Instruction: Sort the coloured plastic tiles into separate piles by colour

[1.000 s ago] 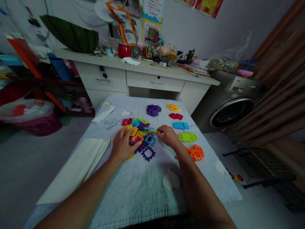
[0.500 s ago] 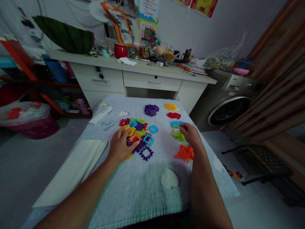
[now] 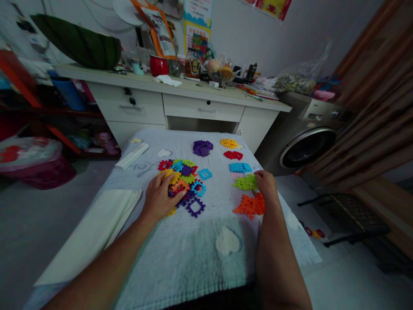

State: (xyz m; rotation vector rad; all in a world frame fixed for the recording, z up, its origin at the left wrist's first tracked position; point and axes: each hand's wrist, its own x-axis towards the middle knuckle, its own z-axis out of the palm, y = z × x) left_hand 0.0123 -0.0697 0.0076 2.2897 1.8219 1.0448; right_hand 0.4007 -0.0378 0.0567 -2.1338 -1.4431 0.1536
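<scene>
Flat plastic building pieces with toothed edges lie on a cloth-covered table. My left hand rests on the left side of a mixed-colour heap, thumb and fingers apart. At the right, my right hand has its fingers pinched together at the edge of a green group, on a green piece partly hidden by the fingertips. Nearer me is an orange group. Beyond the green lie blue pieces, red pieces and yellow pieces. A purple group sits at the far middle.
A long white box and folded pale cloth lie along the left of the tablecloth. Behind stands a white desk bearing a watermelon piece and jars. A washing machine and low chair stand right.
My right hand has moved slightly right and toward me, from over the green and blue pieces to the green group's right edge. My left hand stays on the heap. The view has shifted a little.
</scene>
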